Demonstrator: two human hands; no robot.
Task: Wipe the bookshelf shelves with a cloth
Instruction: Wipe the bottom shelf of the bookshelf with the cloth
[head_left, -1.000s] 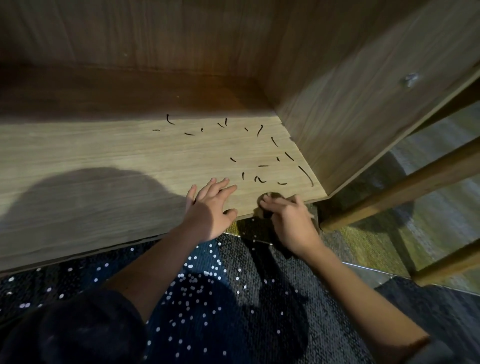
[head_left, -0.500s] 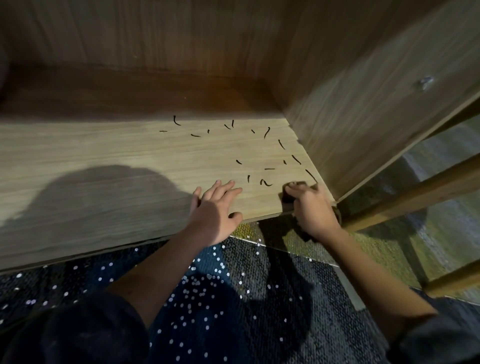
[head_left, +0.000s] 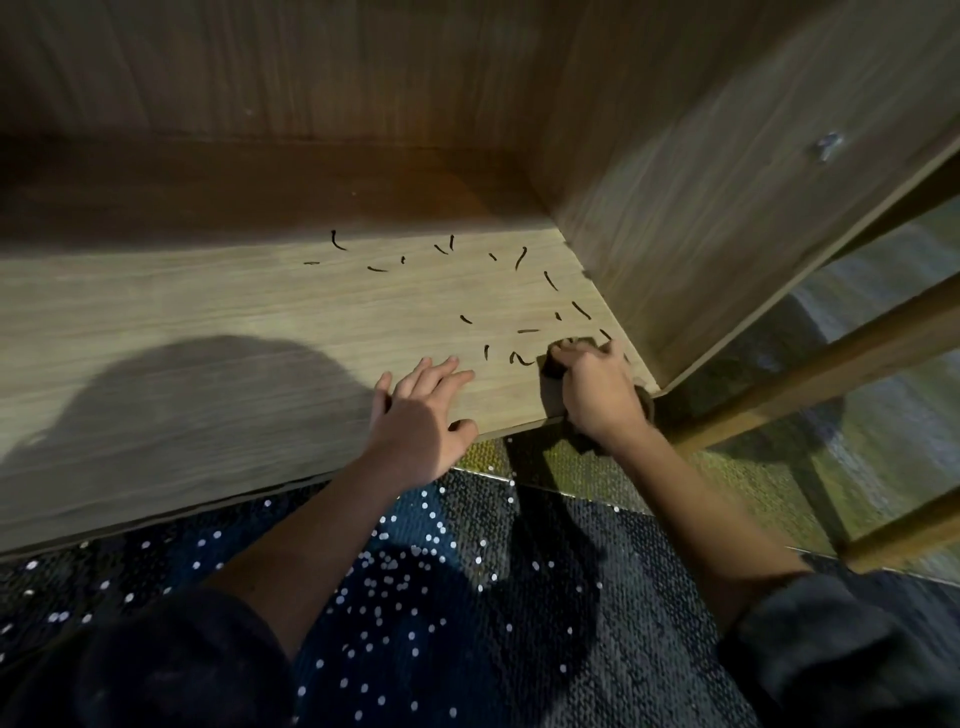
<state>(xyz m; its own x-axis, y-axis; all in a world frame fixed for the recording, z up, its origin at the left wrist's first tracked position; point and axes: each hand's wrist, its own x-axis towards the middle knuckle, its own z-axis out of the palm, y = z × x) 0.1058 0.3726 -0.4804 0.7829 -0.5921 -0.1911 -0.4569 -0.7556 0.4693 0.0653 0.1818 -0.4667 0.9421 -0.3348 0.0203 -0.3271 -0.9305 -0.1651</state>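
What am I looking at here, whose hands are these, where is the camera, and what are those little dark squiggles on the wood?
There is no machine here. A person works with bare hands, and the one camera sits on their head, looking forward and down, so you see their own arms reaching out. The pale wooden surface is a bookshelf shelf, with a side panel rising at its right end. The left hand lies flat on the shelf near its front edge, fingers straight. The right hand grips a dark cloth at the shelf's front right corner. The dark squiggles are small thin bits or marks scattered over the right part of the shelf; the picture does not show which. Below is a dark speckled carpet.
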